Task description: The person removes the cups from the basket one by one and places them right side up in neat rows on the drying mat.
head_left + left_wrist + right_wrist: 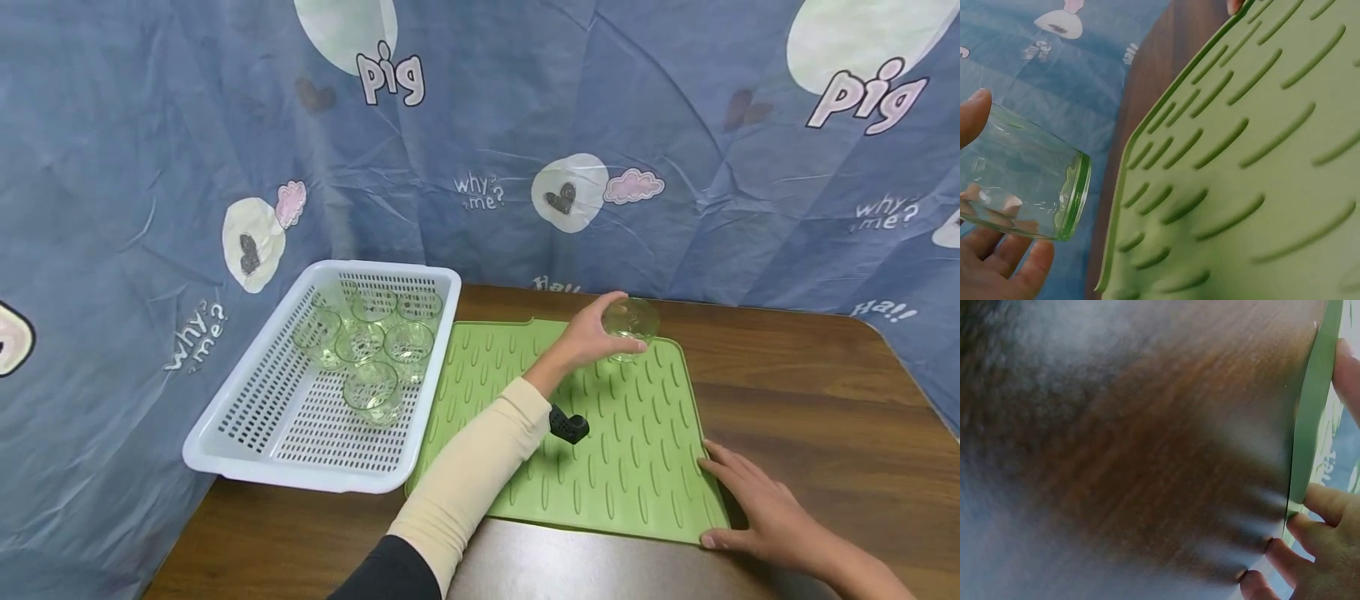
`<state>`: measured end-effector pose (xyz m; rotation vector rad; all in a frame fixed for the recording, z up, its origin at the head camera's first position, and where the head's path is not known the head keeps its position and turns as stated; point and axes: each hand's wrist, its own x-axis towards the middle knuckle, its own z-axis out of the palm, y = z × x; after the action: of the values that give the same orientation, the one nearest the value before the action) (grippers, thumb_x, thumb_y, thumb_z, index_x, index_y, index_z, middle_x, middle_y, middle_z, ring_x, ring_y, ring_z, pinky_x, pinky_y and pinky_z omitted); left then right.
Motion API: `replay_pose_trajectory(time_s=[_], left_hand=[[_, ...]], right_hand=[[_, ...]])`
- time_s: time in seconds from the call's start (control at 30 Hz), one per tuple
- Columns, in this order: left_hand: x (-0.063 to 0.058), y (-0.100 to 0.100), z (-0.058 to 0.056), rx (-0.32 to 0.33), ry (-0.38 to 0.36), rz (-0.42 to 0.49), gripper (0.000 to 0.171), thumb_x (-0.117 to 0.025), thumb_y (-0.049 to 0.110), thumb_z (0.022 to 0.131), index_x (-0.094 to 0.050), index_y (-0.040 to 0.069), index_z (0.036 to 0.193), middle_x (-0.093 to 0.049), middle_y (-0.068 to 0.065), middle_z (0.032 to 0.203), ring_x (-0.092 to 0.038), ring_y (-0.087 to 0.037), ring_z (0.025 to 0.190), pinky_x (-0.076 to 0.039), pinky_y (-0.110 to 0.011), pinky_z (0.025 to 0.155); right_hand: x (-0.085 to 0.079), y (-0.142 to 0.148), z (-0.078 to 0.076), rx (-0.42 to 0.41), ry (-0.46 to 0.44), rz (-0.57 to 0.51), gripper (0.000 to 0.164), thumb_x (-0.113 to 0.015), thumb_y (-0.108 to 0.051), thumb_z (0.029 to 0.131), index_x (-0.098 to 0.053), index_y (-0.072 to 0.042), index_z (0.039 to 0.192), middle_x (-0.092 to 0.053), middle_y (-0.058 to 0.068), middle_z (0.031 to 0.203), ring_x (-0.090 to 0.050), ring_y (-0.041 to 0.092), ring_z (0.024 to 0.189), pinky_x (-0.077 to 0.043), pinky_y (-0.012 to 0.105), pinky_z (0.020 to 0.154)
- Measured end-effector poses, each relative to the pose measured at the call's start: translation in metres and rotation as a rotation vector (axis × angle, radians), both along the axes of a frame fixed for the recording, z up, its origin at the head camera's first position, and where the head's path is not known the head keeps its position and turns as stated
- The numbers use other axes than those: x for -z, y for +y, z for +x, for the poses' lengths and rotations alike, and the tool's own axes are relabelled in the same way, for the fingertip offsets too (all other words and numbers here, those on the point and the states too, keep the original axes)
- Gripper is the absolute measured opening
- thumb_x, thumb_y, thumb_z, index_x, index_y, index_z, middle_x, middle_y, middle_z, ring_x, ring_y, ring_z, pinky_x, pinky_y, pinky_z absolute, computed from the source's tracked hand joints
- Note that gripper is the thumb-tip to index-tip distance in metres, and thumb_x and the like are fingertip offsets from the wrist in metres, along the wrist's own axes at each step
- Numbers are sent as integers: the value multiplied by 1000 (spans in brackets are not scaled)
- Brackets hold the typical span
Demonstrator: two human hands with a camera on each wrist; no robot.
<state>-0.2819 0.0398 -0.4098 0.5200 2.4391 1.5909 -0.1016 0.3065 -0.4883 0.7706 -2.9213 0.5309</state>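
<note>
Between thumb and fingers, my left hand [592, 332] grips a clear greenish drinking glass [636, 325] over the far right part of the green ridged mat [615, 450]. In the left wrist view the glass [1029, 175] is held sideways across the frame, its thick base facing the mat [1260, 187] with a gap between them. My right hand [772, 512] rests at the mat's near right corner, fingers spread along its edge. The right wrist view shows these fingertips touching the table and the mat's edge [1313, 412].
A white perforated plastic basket [247, 442] stands on the left, with several similar glasses [371, 387] inside. Brown wooden table [795, 392] shows right of the mat. A blue patterned cloth [465, 125] hangs behind. A black wrist camera [568, 425] sits at my left wrist.
</note>
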Motion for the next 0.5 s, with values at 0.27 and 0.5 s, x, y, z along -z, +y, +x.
replay_pose_trajectory(time_s=[0.27, 0.5], left_hand=[[8, 19, 4, -42, -33, -15, 92, -88, 30, 75, -38, 26, 152, -53, 2, 148, -57, -24, 128, -44, -42, 113], [15, 27, 5, -46, -54, -9, 90, -87, 27, 75, -39, 23, 151, -51, -2, 150, -55, -25, 130, -44, -41, 113]], right_hand=[[0, 2, 0, -5, 16, -9, 91, -86, -52, 65, -54, -7, 137, -44, 18, 149, -41, 29, 131, -48, 70, 74], [3, 3, 0, -12, 52, -21, 92, -86, -53, 64, -54, -6, 136, -45, 19, 148, -38, 22, 132, -48, 70, 73]])
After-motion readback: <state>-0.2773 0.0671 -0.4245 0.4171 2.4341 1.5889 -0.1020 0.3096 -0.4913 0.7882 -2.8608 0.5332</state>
